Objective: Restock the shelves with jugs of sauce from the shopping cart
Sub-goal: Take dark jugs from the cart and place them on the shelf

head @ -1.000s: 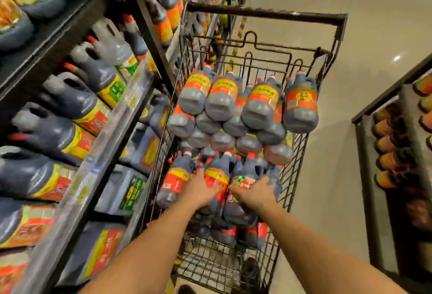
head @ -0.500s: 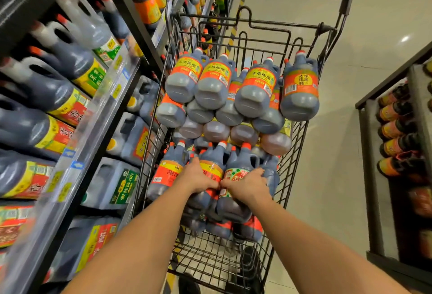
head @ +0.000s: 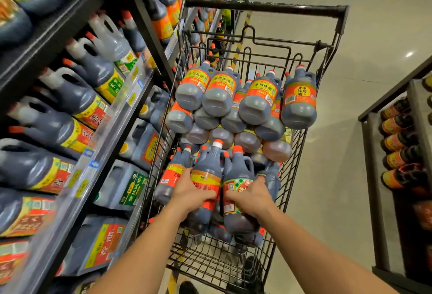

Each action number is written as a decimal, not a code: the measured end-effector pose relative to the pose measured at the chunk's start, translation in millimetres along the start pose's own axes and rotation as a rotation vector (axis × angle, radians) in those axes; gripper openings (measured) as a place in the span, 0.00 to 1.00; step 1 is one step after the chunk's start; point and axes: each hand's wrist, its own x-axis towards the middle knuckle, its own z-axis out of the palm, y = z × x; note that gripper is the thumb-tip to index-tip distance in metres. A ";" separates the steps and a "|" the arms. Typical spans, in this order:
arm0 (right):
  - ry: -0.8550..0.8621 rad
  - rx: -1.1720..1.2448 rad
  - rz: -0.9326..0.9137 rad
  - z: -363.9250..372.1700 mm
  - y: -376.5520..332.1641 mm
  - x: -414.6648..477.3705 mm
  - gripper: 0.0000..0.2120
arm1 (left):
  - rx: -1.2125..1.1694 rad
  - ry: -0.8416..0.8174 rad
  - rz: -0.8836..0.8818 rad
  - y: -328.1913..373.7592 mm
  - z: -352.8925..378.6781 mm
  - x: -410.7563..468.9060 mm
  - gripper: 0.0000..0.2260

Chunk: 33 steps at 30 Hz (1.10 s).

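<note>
Jugs everywhere, basically. Both hands were down in the shopping cart (head: 264,8), one jug apiece. The left hand (head: 189,194) had its fingers curled round the belly of the white-capped jug (head: 208,167), right across the orange-and-yellow label. The right hand (head: 251,196) was wrapped the same way on the orange-capped jug (head: 238,172) with the green-checked label, just beside it. Both jugs sat in the near half of the cart on top of other jugs, touching each other, with a big stacked pile (head: 233,97) at the far end.

My take on doing this bit well: those bodies looked slick and full. Gripping the fat middle is probably fine for tugging them loose, but I'd hook fingers through the moulded handle by the neck before carrying anything far. I'd lift straight up too, since the neighbours were wedged close and could roll.

Orientation-wise, both jugs lay leaned back, caps aimed away from the person and upward toward the far pile, bases toward the person. The long axis ran along the cart's length, so I reckon each one would need swinging round toward the shelves (head: 112,116) on the left.
</note>
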 end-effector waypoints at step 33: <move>-0.170 0.177 -1.190 96.4 -212.8 -308.4 0.46 | -0.442 0.860 0.586 -54.6 -303.3 -267.1 0.40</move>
